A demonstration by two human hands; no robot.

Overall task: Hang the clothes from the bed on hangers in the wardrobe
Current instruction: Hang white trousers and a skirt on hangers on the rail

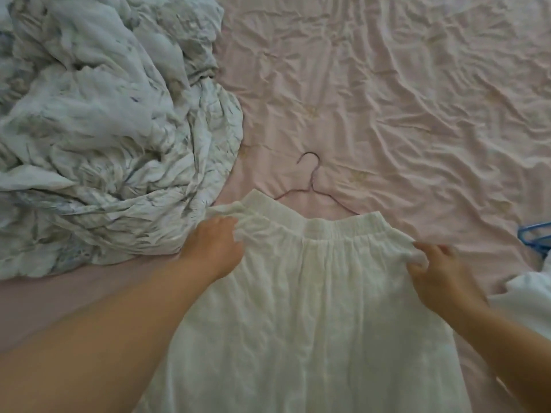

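Note:
A white skirt [316, 293] with an elastic waistband lies flat on the pink bed sheet [387, 99], waistband pointing away from me. My left hand [213, 248] grips the fabric at the left end of the waistband. My right hand [438, 272] pinches the right end. A thin dark wire hanger [311, 181] lies on the sheet just beyond the waistband, its hook pointing away; its lower bar is hidden under the skirt.
A crumpled pale blue-white blanket [98, 120] fills the left side of the bed. At the right edge lie a blue plastic hanger [535, 238] and a bit of another white garment [527, 302].

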